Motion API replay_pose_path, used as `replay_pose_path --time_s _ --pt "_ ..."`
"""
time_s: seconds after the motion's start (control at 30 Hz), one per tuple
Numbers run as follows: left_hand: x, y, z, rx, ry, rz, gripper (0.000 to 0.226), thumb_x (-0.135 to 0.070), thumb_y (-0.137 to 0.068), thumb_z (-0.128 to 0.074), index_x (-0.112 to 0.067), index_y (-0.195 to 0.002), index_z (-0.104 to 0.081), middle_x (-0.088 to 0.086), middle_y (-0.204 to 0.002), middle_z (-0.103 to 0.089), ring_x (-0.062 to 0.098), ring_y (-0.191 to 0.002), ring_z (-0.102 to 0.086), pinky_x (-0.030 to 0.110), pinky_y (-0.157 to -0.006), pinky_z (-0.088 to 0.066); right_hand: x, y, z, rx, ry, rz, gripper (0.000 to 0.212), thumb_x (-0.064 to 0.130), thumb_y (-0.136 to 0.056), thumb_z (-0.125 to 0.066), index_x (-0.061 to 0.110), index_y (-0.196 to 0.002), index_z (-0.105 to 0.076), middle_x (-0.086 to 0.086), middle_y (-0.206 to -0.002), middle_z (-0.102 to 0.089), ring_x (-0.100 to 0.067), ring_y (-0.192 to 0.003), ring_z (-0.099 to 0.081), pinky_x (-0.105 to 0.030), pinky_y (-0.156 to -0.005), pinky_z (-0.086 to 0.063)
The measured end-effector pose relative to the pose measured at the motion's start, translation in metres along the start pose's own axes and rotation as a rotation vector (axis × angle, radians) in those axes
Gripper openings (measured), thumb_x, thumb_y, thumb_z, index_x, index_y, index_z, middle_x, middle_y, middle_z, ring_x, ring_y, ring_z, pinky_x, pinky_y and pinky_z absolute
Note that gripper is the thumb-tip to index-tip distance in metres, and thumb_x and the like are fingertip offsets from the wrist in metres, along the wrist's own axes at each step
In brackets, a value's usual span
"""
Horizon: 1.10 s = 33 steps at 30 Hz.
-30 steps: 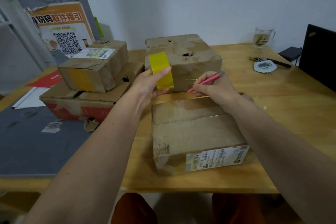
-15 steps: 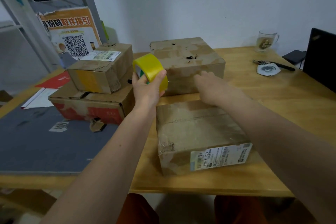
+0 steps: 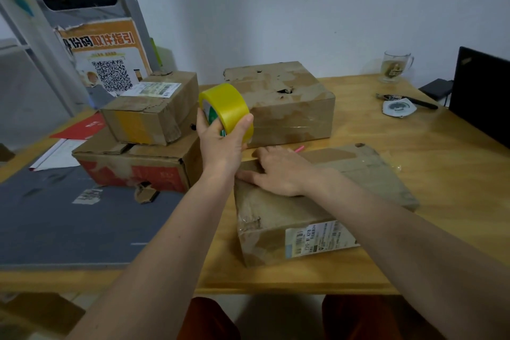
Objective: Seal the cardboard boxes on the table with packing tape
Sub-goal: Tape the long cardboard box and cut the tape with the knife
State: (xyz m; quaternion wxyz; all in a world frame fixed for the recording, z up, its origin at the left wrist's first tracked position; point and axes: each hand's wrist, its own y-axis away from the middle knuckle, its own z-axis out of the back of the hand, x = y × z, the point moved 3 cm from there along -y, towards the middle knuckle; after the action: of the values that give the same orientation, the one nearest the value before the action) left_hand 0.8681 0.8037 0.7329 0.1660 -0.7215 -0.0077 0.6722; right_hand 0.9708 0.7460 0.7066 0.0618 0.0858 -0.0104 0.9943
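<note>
My left hand grips a yellow roll of packing tape, held up above the table's middle. Flat on the top of the near cardboard box lies my right hand, fingers straight, pressing near its far left edge. A pink pen lies on the table just behind that hand. A larger worn box stands behind. At the left a small box with a label sits on a red-printed box.
The wooden table carries a glass mug, a black laptop, a round white item with a black pen at the right. A grey mat covers the table's left. A QR-code poster leans behind.
My right hand put the pink pen down behind the near box and moved onto the box top. My left hand turned the tape roll and kept it raised.
</note>
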Motion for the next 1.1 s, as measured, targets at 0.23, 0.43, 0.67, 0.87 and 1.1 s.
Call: replay_pose_path --time_s 0.23,0.43,0.67,0.87,1.1 --pt "-0.004 0.023 0.002 0.013 -0.015 -0.007 0.009 -0.035 -0.087 -0.075 -0.033 -0.079 -0.070 -0.021 -0.162 -0.009 0.017 -0.143 -0.034 0.044 -0.106 -0.046 -0.113 0.038 0.049 -0.152 -0.310 -0.393 0.045 0.035 -0.098 -0.051 0.013 -0.137 -0.049 -0.010 -0.142 -0.047 -0.028 -0.129 -0.044 -0.036 -0.096 -0.037" --pt "-0.010 0.057 -0.024 0.083 -0.020 -0.028 0.010 -0.035 -0.086 -0.075 -0.036 -0.076 -0.071 -0.025 -0.159 -0.015 0.006 -0.138 -0.037 0.045 -0.105 -0.047 -0.159 0.080 0.017 -0.110 -1.244 -0.759 0.033 0.037 -0.091 -0.061 0.010 -0.110 -0.067 -0.013 -0.098 -0.071 -0.025 -0.085 -0.067 -0.035 -0.071 -0.052" --pt "0.001 0.098 -0.043 0.128 -0.202 -0.258 0.015 -0.044 -0.084 -0.072 -0.029 -0.080 -0.072 -0.027 -0.160 -0.004 -0.027 -0.129 -0.014 -0.007 -0.093 -0.022 -0.154 0.073 0.016 -0.345 -1.089 -0.778 0.025 0.027 -0.093 -0.054 0.012 -0.102 -0.072 -0.009 -0.102 -0.068 -0.025 -0.089 -0.063 -0.034 -0.076 -0.049" --pt "0.006 0.082 -0.041 0.053 -0.347 -0.515 0.042 -0.050 -0.082 -0.066 -0.012 -0.097 -0.073 -0.010 -0.164 -0.005 0.015 -0.152 -0.005 0.019 -0.116 -0.018 -0.147 0.095 -0.005 -0.648 -1.410 -0.876 0.021 0.020 -0.084 -0.054 0.012 -0.083 -0.074 -0.003 -0.082 -0.071 -0.020 -0.066 -0.063 -0.028 -0.054 -0.048" --pt "0.020 0.024 -0.033 -0.030 -0.682 -0.665 0.029 -0.038 -0.085 -0.075 -0.010 -0.088 -0.074 0.011 -0.164 -0.017 0.037 -0.149 -0.015 0.037 -0.110 -0.030 -0.113 0.114 -0.031 -0.893 -1.646 -0.737 0.017 0.016 -0.084 -0.058 0.018 -0.067 -0.060 0.005 -0.063 -0.057 -0.015 -0.067 -0.054 -0.033 -0.064 -0.040"
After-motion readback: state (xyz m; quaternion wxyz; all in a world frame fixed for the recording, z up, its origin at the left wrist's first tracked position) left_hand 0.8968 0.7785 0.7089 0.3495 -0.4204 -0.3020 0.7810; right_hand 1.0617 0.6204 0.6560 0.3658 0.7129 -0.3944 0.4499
